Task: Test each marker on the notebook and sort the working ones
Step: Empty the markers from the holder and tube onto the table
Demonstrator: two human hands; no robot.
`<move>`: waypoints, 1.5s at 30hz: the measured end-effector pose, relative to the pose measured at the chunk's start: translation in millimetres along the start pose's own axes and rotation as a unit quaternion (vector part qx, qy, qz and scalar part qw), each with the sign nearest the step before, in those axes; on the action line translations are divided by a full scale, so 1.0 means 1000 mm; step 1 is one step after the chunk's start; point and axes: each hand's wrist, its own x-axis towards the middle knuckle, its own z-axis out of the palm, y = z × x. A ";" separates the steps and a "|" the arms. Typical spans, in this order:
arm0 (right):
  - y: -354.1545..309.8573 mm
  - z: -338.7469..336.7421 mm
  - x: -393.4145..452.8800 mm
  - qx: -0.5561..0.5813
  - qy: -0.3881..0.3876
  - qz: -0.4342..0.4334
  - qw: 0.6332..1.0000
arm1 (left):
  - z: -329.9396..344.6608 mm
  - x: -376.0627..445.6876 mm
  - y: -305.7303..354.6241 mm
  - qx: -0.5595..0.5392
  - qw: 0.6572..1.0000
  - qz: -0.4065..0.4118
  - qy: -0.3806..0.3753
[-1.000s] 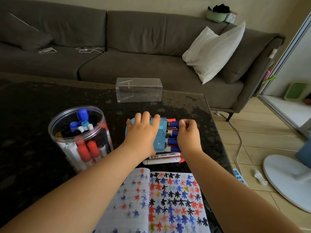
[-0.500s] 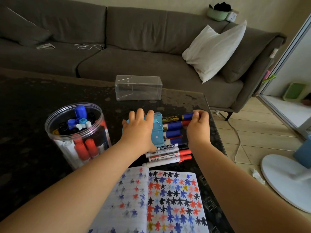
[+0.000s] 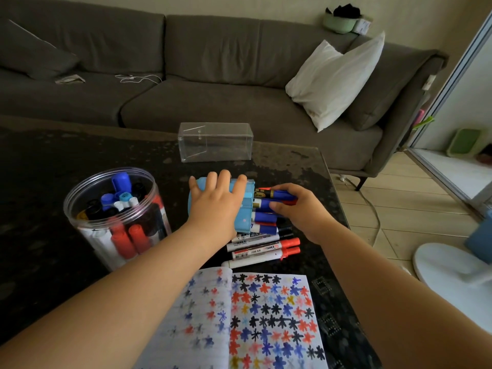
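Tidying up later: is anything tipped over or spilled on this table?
Yes. The blue holder lies on its side under the left hand, markers sticking out of its mouth. A few loose markers lie between it and the notebook.

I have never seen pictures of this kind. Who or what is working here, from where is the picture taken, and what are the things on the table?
There is no machine here. A person works with two bare hands, and one camera worn on the head looks forward and down, so you see both forearms.

The left hand lies on a blue box tipped on its side on the dark table. The right hand curls round a few blue markers at the box's mouth.

Loose markers lie nearby, and others stand in a clear jar. In front lies an open notebook covered with coloured test marks. A clear box stands behind.
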 end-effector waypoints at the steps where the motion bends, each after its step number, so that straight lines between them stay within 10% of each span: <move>1: 0.001 -0.002 0.000 0.007 -0.004 0.001 1.000 | 0.000 0.000 0.001 0.001 1.000 0.000 0.000; 12: 0.037 -0.038 -0.003 0.078 0.101 0.101 0.987 | -0.003 0.003 -0.016 -0.033 0.996 -0.080 -0.015; 23: 0.012 0.001 -0.004 -0.230 -0.102 0.014 0.968 | -0.004 0.000 -0.011 -0.069 0.994 -0.029 0.082; 28: 0.004 0.010 -0.003 0.125 0.032 0.023 0.991 | 0.005 -0.007 -0.007 -0.052 0.992 0.003 0.114; 35: -0.015 0.020 0.000 -0.048 0.032 0.041 0.997 | 0.003 -0.012 -0.002 -0.054 0.995 -0.003 0.081; 40: 0.003 -0.001 0.005 0.207 0.121 0.133 0.962 | 0.008 -0.013 -0.019 -0.080 0.993 -0.066 0.057; 45: 0.024 -0.005 0.007 0.026 0.162 0.187 0.968 | 0.009 -0.013 -0.024 -0.102 0.988 -0.089 0.073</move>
